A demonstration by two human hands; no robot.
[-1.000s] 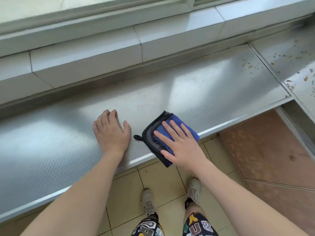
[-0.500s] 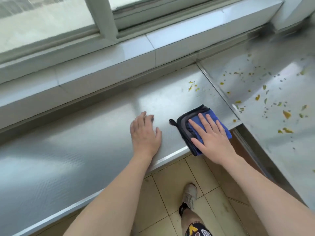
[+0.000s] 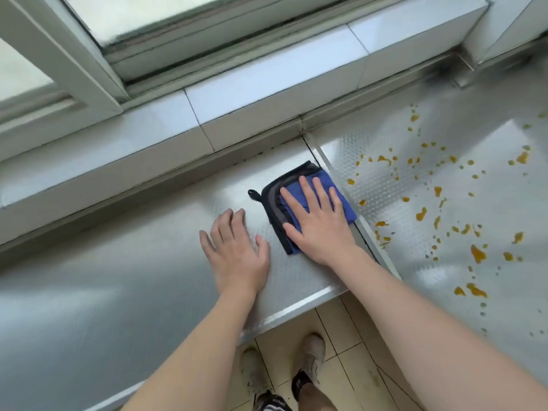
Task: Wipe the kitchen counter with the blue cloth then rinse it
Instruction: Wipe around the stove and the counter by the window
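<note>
A folded blue cloth (image 3: 341, 200) with dark grey edging and a small black loop lies on the steel counter (image 3: 124, 280), right at the seam with the adjoining counter section. My right hand (image 3: 318, 221) presses flat on the cloth with straight, spread fingers. My left hand (image 3: 237, 256) rests flat on the bare counter just left of the cloth, fingers straight.
The adjoining steel counter section (image 3: 462, 262) to the right is strewn with several orange crumbs (image 3: 477, 253). A tiled ledge (image 3: 267, 84) and window frame run along the back. The counter's front edge (image 3: 296, 315) drops to a tiled floor where my feet (image 3: 308, 360) stand.
Both hands have slid right along the counter, the right one pushing the cloth up to the seam. The crumb-covered section has come closer into view.
</note>
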